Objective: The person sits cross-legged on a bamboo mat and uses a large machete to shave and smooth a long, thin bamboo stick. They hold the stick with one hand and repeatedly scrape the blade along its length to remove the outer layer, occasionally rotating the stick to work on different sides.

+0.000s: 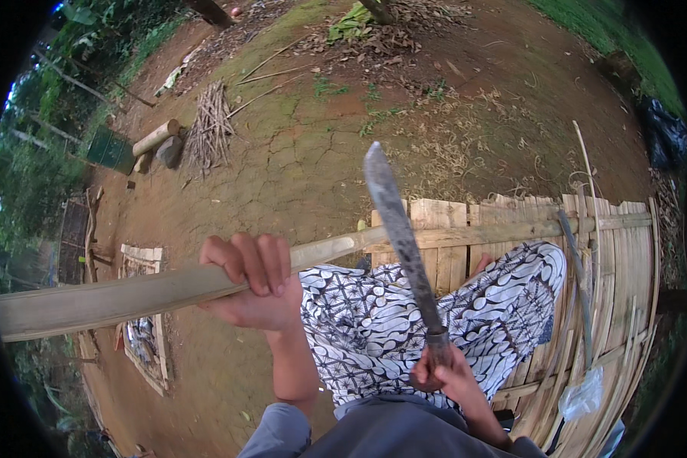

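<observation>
My left hand (256, 286) is closed around a long split bamboo strip (122, 299), its fingers curled over the top. The strip runs from the far left rim, where it looks widest, across to the bamboo platform in the middle. In my right hand (452, 374) is a machete (401, 221), gripped by its dark handle near my waist. Its worn grey blade points up and away, tilted slightly left, and passes over or close to the strip's far end; whether they touch I cannot tell. A black-and-white patterned cloth (374, 328) covers my legs.
The slatted bamboo platform (443, 217) spreads to the right, with loose thin strips (580, 267) and a clear plastic bag (582, 395) on it. Beyond lie shavings (466, 153) and a stick bundle (210, 130). A low wood-framed box (160, 336) sits on the ground at left.
</observation>
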Demonstrator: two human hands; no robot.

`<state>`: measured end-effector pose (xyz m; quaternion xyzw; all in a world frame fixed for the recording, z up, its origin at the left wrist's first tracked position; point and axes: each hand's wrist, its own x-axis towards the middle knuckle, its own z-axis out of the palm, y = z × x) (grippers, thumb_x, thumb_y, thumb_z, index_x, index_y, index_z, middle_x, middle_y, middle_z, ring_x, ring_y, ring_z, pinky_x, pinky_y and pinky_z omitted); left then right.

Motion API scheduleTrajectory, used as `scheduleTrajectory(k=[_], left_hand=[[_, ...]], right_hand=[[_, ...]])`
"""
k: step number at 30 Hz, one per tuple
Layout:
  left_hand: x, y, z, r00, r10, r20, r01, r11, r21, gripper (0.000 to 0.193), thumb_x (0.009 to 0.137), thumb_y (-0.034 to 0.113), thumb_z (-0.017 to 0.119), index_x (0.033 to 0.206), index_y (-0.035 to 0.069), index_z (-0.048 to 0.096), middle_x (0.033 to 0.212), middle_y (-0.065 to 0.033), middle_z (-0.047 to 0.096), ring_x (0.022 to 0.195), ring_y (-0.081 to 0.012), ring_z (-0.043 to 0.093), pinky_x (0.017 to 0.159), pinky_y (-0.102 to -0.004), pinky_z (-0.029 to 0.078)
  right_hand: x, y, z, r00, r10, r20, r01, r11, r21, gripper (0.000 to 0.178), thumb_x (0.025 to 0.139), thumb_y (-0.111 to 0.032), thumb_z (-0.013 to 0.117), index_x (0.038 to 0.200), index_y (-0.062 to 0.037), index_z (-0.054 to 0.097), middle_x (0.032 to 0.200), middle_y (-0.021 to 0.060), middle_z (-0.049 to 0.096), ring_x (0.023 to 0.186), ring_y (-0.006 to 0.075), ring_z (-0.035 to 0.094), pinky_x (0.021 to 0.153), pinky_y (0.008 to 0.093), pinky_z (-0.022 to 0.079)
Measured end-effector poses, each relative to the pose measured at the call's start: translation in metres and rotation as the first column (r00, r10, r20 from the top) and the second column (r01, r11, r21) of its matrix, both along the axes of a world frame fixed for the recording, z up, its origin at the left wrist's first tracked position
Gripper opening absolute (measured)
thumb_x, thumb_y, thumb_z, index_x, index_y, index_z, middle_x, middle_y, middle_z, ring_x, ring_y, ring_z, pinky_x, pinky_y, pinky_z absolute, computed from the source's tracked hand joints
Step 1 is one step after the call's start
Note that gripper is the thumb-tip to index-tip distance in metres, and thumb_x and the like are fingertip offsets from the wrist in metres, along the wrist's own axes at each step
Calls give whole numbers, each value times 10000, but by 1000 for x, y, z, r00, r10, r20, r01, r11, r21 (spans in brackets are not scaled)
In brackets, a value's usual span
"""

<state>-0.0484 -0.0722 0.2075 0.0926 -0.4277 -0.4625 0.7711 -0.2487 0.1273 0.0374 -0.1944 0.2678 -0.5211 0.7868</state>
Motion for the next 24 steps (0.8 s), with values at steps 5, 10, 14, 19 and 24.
scheduleTrajectory(k=[5,10,14,19,24], left_hand=[[-7,-6,2,997,60,40,-62,997,51,519,974,516,316,640,119,332,460,11,318,331,-88,250,310,-221,213],[24,7,36,964,252,90,-257,965,48,430,1003,376,317,642,144,320,456,36,268,335,-69,217,277,-193,196],[38,6,34,963,230,141,-229,973,-26,442,1009,390,311,648,137,335,469,36,280,338,-72,217,275,-192,209],[17,-7,29,965,246,94,-258,955,144,525,969,559,314,654,140,342,474,30,275,348,-74,232,297,-206,209],[3,-16,36,921,330,206,-371,905,207,630,892,710,210,705,124,349,484,18,291,341,-85,266,305,-219,232]], right_hand=[[7,-78,-6,983,172,67,-178,978,106,245,900,-149,618,1050,-28,467,654,45,496,503,116,470,476,291,414],[2,-78,4,968,8,-249,-25,998,-65,131,908,-34,571,925,-25,441,619,16,451,445,77,404,425,248,354],[0,-62,12,935,-116,-335,79,989,-123,129,882,-100,611,864,-52,493,543,-47,460,447,28,411,431,208,319],[4,-49,17,802,-178,-570,45,970,-240,206,898,-212,600,866,-31,506,560,-4,503,462,67,471,455,233,363],[19,-38,28,751,-253,-610,-68,889,-453,381,958,-363,485,913,15,471,570,21,488,444,73,436,418,236,351]])
